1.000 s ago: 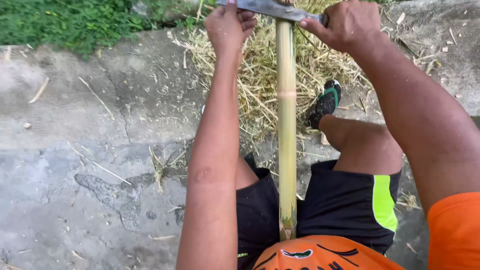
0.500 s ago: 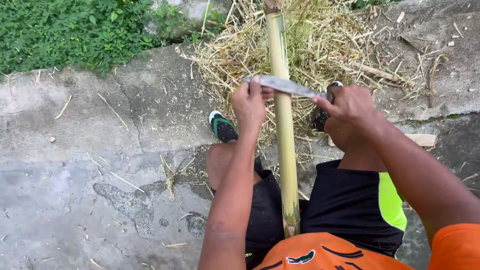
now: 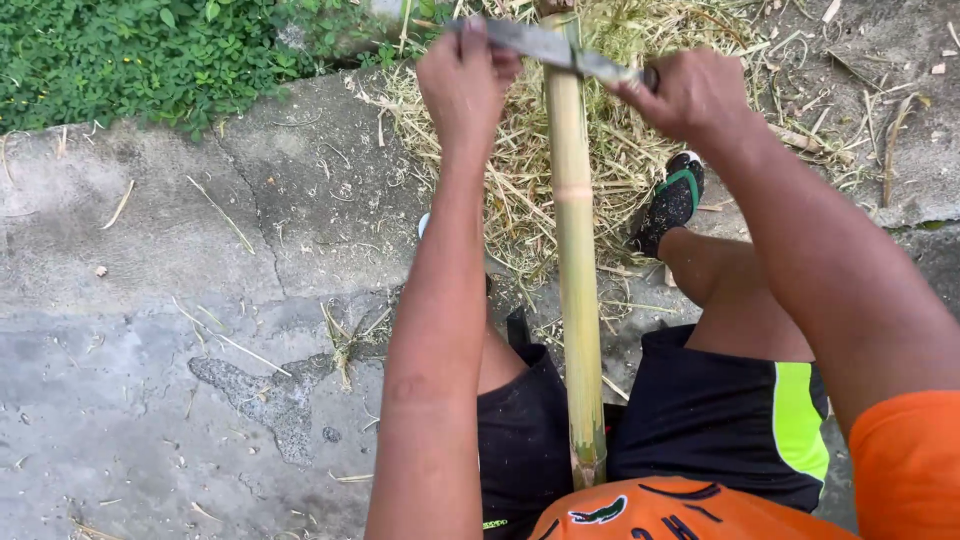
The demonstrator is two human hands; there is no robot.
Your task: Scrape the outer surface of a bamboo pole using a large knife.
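Bamboo pole runs from my lap out over the straw pile; its near length looks scraped pale, the far end undone. Left hand and right hand each clench the blade, now farther out than before.

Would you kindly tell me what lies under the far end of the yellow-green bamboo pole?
A heap of dry straw-coloured shavings lies under the yellow-green bamboo pole, on grey concrete. The ground beneath that heap is covered.
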